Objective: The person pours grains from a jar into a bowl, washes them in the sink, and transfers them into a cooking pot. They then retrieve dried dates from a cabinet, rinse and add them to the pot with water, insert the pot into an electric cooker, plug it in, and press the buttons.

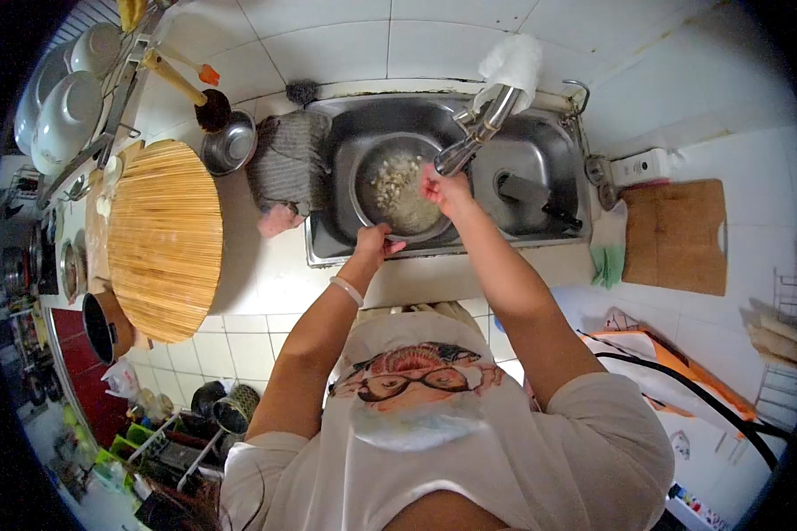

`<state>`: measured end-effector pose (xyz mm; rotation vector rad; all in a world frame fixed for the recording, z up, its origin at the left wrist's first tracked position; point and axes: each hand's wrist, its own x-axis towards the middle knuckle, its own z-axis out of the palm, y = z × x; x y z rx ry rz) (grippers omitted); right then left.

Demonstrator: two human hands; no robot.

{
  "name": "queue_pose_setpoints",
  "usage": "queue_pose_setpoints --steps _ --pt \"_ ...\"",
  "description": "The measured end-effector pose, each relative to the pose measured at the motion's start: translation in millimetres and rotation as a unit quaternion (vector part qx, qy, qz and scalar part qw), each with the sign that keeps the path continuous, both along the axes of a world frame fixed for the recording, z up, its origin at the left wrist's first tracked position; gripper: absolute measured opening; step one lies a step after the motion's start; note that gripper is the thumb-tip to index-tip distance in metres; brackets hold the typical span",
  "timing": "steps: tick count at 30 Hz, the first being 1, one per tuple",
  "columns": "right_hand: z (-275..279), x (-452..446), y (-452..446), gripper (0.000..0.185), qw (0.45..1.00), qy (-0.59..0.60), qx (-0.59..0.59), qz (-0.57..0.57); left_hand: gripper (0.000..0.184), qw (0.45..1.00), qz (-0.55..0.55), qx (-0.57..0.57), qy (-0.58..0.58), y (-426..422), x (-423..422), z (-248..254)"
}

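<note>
In the left sink basin [336,217] sits a round metal bowl [359,208] with cloudy water and many small pale pieces [397,181] in it. My left hand [377,242] grips the bowl's near rim, a white bangle on its wrist. Over the bowl's right side is my right hand [446,189], its fingers curled together; what they hold, if anything, I cannot make out. Just above that hand hangs the spout of the metal faucet [471,146], with a white cloth [511,66] wrapped on its top.
A cleaver [533,193] lies in the right basin. Left of the sink are a grey striped cloth [290,159], a small steel bowl [230,143] and a large round slatted mat [164,239]. A wooden cutting board [675,237] leans at the right wall.
</note>
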<state>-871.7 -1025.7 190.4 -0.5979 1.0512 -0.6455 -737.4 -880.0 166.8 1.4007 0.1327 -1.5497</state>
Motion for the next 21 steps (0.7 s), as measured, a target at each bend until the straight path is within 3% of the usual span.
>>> queue_pose_setpoints --steps 3,7,10,12,18,20,21 --pt "7 1 -3 0.017 0.996 0.023 0.086 -0.025 0.015 1.0 0.015 -0.012 0.015 4 -3 -4" --pt "17 -8 -3 0.017 0.997 -0.021 0.064 0.023 0.016 0.999 -0.004 -0.029 0.018 6 -1 -9" --pt "10 -13 -24 0.02 0.999 0.023 -0.01 -0.036 0.017 1.0 0.011 0.002 -0.004 6 0 4" --pt "-17 -19 -56 0.016 0.965 -0.146 0.064 -0.206 0.016 1.0 0.003 -0.021 -0.003 8 2 7" --pt "23 -24 -95 0.021 0.972 -0.148 0.133 -0.124 0.014 0.999 0.045 0.007 0.001 7 4 8" --pt "12 -37 -108 0.017 0.963 -0.211 0.125 -0.113 0.014 0.999 0.042 -0.001 -0.019 11 6 15" --pt "-4 -48 -125 0.016 0.944 -0.311 0.102 -0.042 0.015 0.998 0.039 -0.012 -0.037 13 6 16"
